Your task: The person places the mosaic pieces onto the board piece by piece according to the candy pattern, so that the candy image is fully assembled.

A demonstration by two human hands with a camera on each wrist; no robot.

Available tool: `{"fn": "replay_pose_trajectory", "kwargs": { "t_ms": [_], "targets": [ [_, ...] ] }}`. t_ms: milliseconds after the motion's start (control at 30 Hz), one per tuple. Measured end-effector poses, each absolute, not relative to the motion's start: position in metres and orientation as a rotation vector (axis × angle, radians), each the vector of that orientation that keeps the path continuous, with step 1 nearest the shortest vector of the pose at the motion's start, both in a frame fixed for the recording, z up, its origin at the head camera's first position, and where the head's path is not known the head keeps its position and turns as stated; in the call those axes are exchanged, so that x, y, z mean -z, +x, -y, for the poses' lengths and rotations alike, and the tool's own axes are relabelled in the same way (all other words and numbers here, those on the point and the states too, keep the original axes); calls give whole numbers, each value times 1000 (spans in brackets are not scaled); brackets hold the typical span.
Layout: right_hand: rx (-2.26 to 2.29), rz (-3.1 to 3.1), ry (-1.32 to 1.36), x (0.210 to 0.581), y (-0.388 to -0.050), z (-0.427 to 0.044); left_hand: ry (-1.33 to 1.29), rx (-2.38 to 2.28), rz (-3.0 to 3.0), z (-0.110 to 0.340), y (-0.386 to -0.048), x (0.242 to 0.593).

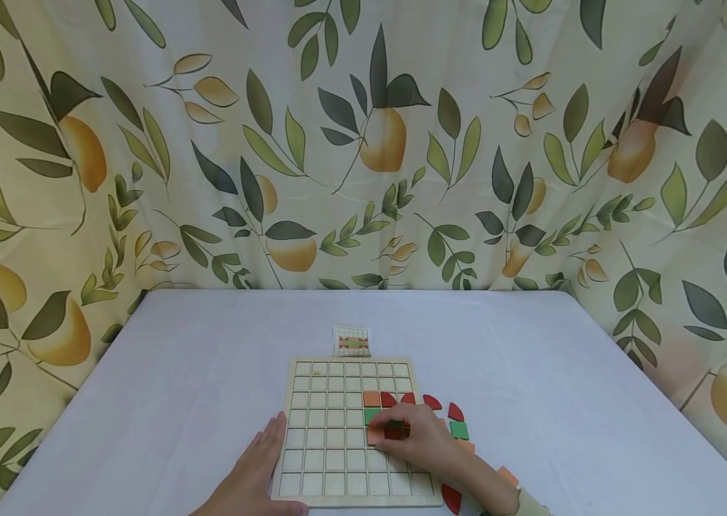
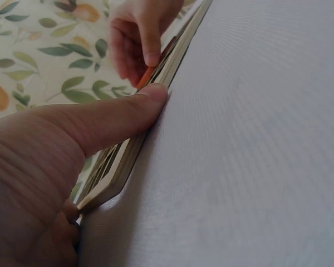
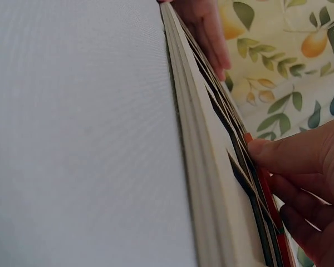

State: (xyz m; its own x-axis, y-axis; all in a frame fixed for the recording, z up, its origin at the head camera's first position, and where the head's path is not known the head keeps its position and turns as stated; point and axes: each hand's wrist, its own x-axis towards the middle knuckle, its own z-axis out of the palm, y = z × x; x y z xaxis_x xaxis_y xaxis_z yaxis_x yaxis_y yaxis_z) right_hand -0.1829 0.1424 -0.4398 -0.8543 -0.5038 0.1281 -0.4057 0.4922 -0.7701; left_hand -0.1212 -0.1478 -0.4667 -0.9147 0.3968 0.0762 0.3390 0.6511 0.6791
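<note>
A pale wooden grid board [image 1: 324,459] lies on the table. My left hand [image 1: 258,459] rests at its near left corner, straight fingers along the left side, thumb [image 2: 117,119] pressing the front edge. Over the right part of the grid, my right hand [image 1: 420,438] pinches an orange square tile [image 1: 373,436] between thumb and fingertips, at a cell. Just beyond it sit a green square tile [image 1: 372,416] and another orange square tile [image 1: 371,398], with red quarter-round tiles [image 1: 388,399] alongside. My right hand partly covers dark red tiles [image 1: 394,433].
Behind the board stands a small pattern card [image 1: 352,342]. Loose tiles lie along the right side, among them a green square [image 1: 459,430], a red quarter-round piece [image 1: 451,498] and an orange piece [image 1: 508,476]. A white cloth covers the table [image 1: 176,401]; a leaf-patterned curtain [image 1: 363,215] hangs behind.
</note>
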Motion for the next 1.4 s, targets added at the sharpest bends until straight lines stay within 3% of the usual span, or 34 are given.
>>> {"fn": "replay_pose_trajectory", "kwargs": {
  "t_ms": [633, 1400],
  "targets": [
    [1285, -2634, -964, 441, -187, -142, 504, -1129, -2709, 148, -123, 460],
    [1319, -2623, -795, 438, -182, -148, 480, -1146, -2681, 145, -121, 458]
  ]
}}
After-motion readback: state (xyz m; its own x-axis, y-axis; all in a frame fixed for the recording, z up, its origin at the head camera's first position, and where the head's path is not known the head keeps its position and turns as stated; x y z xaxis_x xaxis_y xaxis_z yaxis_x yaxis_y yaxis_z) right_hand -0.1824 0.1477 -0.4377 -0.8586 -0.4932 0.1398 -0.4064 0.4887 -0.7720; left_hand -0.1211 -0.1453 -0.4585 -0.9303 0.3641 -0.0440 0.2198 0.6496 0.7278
